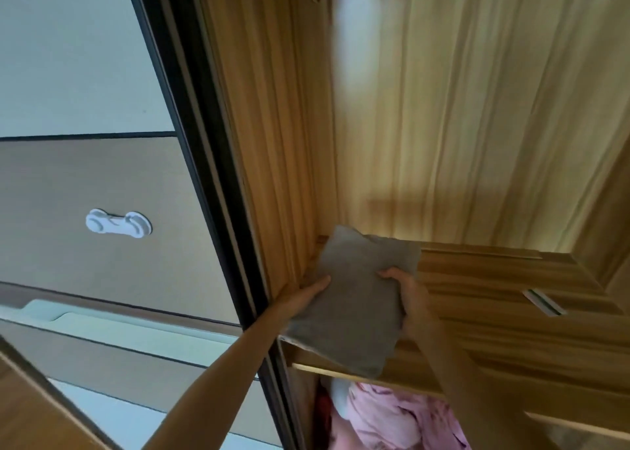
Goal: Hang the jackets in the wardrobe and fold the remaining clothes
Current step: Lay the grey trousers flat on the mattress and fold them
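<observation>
Setting the folded grey cloth (pixel 354 299) on the wardrobe shelf (pixel 494 279).
My right hand (pixel 409 293) has its grip on the cloth's right edge, thumb on top. My left hand (pixel 305 294) lies straight-fingered along the left edge, released. The near end overhangs the shelf front, so I judge a push inward comes next. The side wall (pixel 272 143) crowds the left, and there is room to the right.
</observation>
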The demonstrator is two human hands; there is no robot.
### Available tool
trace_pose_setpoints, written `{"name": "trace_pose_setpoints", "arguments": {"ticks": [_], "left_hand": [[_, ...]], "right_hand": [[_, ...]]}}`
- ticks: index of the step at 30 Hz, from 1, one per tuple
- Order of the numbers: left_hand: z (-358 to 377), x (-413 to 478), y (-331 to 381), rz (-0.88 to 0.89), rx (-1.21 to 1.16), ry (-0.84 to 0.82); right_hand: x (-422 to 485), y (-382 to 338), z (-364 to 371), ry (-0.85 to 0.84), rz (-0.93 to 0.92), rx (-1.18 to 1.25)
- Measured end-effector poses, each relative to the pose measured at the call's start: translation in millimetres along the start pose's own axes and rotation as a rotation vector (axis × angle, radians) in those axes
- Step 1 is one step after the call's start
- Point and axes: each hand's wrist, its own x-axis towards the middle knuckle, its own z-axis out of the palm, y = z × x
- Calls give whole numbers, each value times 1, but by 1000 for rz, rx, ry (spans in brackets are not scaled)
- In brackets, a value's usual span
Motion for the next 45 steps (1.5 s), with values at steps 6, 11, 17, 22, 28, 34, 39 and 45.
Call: {"name": "trace_pose_setpoints", "arguments": {"ticks": [6,11,17,22,28,34,39,45], "left_hand": [[6,7,-17,126,281,129],[11,21,-54,199,894,-68],[3,36,-84,302,1361,-147],[-15,41,-96,613,1381,19],[7,45,-112,399,1378,-167],[27,56,-153,313,1338,-109],[27,62,-157,377,1275,-63],[20,64,-145,424,1220,-171]], "right_hand": [[64,31,-4,-17,6,-81],[112,71,-23,-80,121,-329],[129,81,-15,-54,157,-552],[141,94,0,-200,299,-229],[136,117,4,66,-184,-650],[130,145,-1,8,-825,-1389],[149,161,-12,-182,-638,-1523],[151,153,-10,-218,-574,-1522]]}}
